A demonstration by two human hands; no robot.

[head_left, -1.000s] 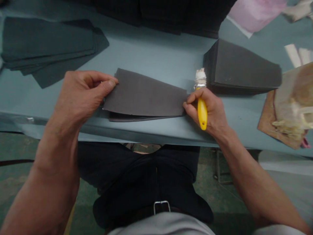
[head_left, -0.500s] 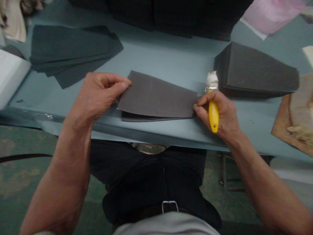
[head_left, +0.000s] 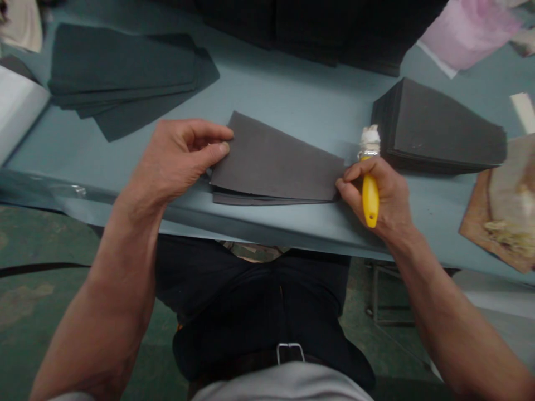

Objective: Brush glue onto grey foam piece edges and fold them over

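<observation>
A dark grey tapered sheet (head_left: 280,161) lies near the table's front edge, its broad end to the left. Under its front edge, a little of at least one more sheet (head_left: 238,199) peeks out. My left hand (head_left: 179,153) has thumb and forefinger at the broad end, closed on that edge; its other fingers are tucked behind. In my right hand (head_left: 387,192) is a brush (head_left: 370,192) with a yellow handle, held upright, its pale-coated bristles pointing away from me. The thumb and forefinger of this hand also pinch the sheet's narrow right end.
At the right stands a thick stack of similar sheets (head_left: 447,125). Fanned dark green-grey pieces (head_left: 125,67) lie at the far left. Large black stacks (head_left: 309,28) line the back. A brown board (head_left: 480,214) with glue-like residue sits on the right, with pink material (head_left: 468,36) behind.
Both hands and the sheet sit slightly farther right in view. The left fingertips are a little more apart at the sheet's edge. The brush stays in the right hand.
</observation>
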